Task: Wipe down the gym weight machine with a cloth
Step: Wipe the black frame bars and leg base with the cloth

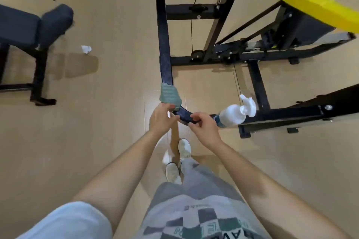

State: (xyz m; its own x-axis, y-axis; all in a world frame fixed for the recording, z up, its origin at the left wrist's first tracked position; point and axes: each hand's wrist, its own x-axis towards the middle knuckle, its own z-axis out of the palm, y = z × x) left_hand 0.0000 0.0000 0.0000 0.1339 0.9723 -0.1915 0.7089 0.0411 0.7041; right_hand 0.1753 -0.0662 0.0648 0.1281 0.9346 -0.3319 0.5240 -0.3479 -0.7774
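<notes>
green cloth (pixel 170 95): we judge it soft, light, best gripped around the black machine bar (pixel 165 44) it wraps | our left hand (pixel 162 119) pinches its lower edge | right hand (pixel 204 128) pinches bar's curved end | spray bottle (pixel 236 114) just beside

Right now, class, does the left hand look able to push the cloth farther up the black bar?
Probably yes. The left hand holds the green cloth on the black bar, and the bar beyond it looks bare; the right hand pinches the near end, behind the cloth.
</notes>
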